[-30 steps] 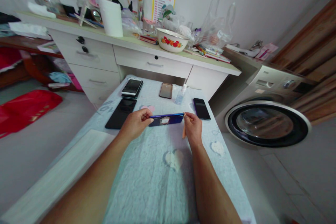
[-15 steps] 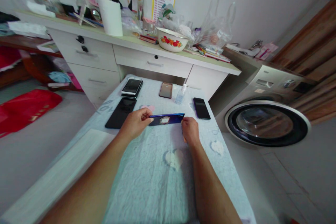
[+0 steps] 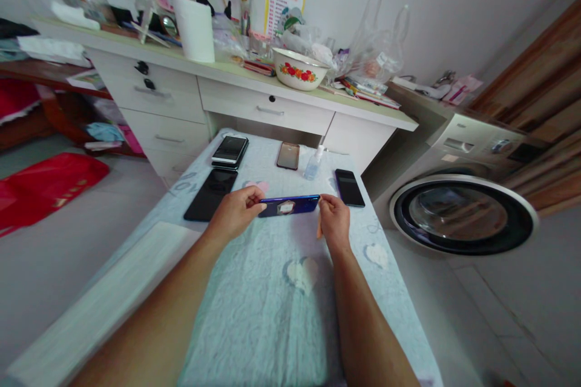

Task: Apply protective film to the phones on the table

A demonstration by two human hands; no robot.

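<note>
A blue smartphone [image 3: 299, 205] is held on its side above the table, its glossy back with a pale sticker-like patch facing me. My left hand [image 3: 238, 210] pinches its left end between thumb and fingers. At the right end, my right hand [image 3: 334, 217] is closed, with its fingertips against the phone's corner. Below those fingers hangs a small orange cloth [image 3: 319, 228], mostly hidden by the hand. A black tablet [image 3: 211, 195] lies beside my left hand, and a dark phone [image 3: 349, 187] lies beyond my right.
Stacked phones [image 3: 230, 151], a brownish phone case [image 3: 288, 156] and a clear spray bottle [image 3: 313, 163] stand toward the table's far end. Behind are a white desk [image 3: 267, 110] with a flowered bowl [image 3: 299, 69] and a paper roll [image 3: 194, 30]. A washing machine [image 3: 458, 145] is at right.
My right hand has shifted slightly right and up at the phone's end, and more of the orange cloth shows. My left hand and the blue phone stay nearly still.
</note>
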